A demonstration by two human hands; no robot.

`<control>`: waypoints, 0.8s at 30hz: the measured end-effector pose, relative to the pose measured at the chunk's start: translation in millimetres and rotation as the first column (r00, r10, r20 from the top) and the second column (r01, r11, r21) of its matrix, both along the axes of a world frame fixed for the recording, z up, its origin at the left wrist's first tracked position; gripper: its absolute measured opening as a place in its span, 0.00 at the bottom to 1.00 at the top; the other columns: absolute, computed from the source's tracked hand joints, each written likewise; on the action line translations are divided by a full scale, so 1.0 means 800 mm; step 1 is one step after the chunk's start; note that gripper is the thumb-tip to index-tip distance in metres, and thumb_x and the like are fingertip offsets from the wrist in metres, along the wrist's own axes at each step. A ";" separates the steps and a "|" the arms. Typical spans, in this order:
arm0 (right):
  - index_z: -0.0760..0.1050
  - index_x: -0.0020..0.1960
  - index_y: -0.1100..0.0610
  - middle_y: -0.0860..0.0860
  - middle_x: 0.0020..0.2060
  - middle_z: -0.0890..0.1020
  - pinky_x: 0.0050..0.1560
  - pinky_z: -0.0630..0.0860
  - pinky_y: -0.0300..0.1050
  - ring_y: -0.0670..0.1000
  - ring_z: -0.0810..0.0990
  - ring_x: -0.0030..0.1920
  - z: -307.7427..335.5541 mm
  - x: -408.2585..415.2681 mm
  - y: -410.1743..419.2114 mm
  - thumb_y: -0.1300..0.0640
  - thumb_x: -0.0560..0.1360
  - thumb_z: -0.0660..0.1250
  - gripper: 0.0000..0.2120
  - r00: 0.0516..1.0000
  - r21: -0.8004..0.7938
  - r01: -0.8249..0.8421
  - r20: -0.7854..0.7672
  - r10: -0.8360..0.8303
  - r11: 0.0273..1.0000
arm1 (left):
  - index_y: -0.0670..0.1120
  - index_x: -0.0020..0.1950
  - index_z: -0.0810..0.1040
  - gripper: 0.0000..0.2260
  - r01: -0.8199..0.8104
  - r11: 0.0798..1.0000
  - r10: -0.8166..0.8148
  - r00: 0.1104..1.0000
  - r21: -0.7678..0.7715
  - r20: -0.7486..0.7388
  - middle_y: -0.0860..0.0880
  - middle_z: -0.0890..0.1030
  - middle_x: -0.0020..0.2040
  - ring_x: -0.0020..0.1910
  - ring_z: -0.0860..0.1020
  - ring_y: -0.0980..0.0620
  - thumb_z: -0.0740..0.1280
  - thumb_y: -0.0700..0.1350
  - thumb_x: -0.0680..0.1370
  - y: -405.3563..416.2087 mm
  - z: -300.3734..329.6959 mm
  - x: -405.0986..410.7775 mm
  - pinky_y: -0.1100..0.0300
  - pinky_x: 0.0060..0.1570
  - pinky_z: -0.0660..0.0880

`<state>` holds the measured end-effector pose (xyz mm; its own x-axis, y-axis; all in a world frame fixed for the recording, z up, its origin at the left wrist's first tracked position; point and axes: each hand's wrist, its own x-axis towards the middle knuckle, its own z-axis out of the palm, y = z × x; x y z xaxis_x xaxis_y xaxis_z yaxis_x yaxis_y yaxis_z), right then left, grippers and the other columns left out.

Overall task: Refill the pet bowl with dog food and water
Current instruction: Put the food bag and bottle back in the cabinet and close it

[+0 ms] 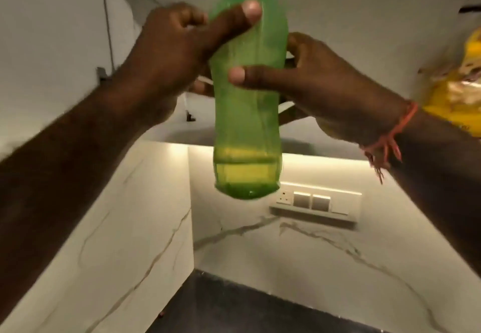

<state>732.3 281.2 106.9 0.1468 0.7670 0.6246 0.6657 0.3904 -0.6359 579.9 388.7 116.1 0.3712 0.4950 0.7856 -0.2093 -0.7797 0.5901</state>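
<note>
Bottle point(247, 114) upright between left hand point(169, 54), right hand point(333, 88).

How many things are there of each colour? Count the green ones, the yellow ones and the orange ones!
Green: 1, the green bottle, held by the left hand and the right hand
Yellow: 1, the yellow bag at the right edge
Orange: 1, the orange wrist thread
Total: 3

Green bottle point(247, 114): translucent plastic, smooth. Walls point(299, 254): white veined marble-look, smooth, slight sheen. Surface point(234, 312): dark, matt, speckled. Yellow bag point(458, 93): glossy.
</note>
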 end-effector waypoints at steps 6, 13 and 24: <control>0.76 0.63 0.50 0.49 0.53 0.87 0.45 0.86 0.48 0.49 0.88 0.49 0.075 0.051 0.039 0.45 0.75 0.75 0.20 0.991 -0.015 0.126 0.045 -0.125 0.992 | 0.45 0.58 0.81 0.20 0.077 0.995 -0.074 0.996 0.067 -0.047 0.49 0.87 0.51 0.45 0.88 0.53 0.66 0.61 0.81 0.046 0.072 0.067 0.57 0.43 0.84; 0.73 0.68 0.56 0.52 0.55 0.86 0.47 0.86 0.57 0.53 0.88 0.50 0.080 0.131 0.137 0.44 0.68 0.81 0.34 0.970 -0.121 0.239 -0.020 -0.243 0.964 | 0.41 0.64 0.73 0.24 0.040 0.997 -0.028 0.982 0.061 -0.189 0.45 0.84 0.55 0.45 0.87 0.48 0.63 0.61 0.83 0.141 0.080 0.150 0.51 0.40 0.85; 0.62 0.73 0.57 0.54 0.63 0.79 0.50 0.84 0.67 0.58 0.83 0.57 0.069 0.195 0.231 0.45 0.59 0.86 0.52 0.930 -0.142 0.325 -0.131 -0.343 0.935 | 0.42 0.78 0.65 0.24 -0.012 1.000 0.013 0.966 0.007 -0.259 0.40 0.79 0.64 0.54 0.84 0.42 0.65 0.47 0.84 0.213 0.068 0.217 0.43 0.45 0.85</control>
<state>888.0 466.1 162.2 0.4923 0.7229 0.4848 0.6374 0.0799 -0.7664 753.2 559.1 170.5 0.5562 0.4967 0.6662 -0.0400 -0.7848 0.6185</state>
